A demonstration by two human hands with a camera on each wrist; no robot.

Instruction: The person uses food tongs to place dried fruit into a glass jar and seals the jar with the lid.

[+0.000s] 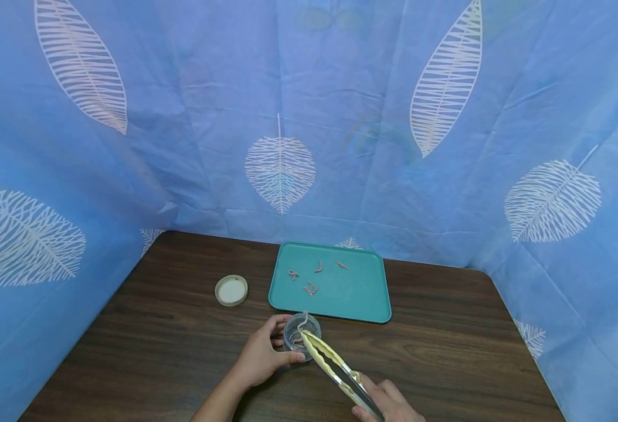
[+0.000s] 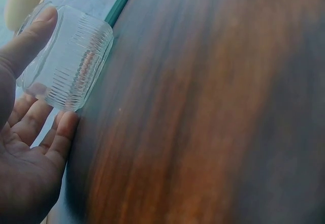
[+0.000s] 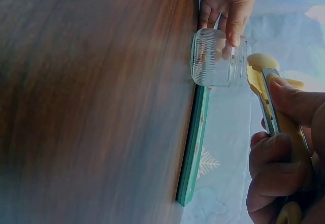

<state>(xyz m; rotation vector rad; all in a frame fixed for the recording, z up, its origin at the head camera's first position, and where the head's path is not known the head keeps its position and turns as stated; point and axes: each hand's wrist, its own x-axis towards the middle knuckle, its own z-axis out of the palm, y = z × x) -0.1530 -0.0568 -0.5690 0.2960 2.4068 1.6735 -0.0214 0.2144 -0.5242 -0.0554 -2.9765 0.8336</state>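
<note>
My left hand (image 1: pixel 263 353) holds a clear glass jar (image 1: pixel 288 336) upright on the table, thumb on the near side and fingers behind. In the left wrist view, the ribbed lower wall of the jar (image 2: pixel 84 61) shows between thumb and fingers. My right hand (image 1: pixel 388 403) grips a pair of tongs (image 1: pixel 335 366) with pale yellow tips and metal arms. The tips come in over the jar's mouth. Right at them is a pale, worm-like strand (image 1: pixel 303 320), curving across the opening. In the right wrist view, the tongs (image 3: pixel 270 99) are level with the jar's rim.
Behind the jar lies a teal tray (image 1: pixel 362 293) with several small pinkish curled pieces (image 1: pixel 311 288) on it. A round jar lid (image 1: pixel 232 291) rests to the left on the dark wooden table (image 1: pixel 446 346). Blue leaf-patterned cloth (image 1: pixel 340 176) hangs around the back and sides.
</note>
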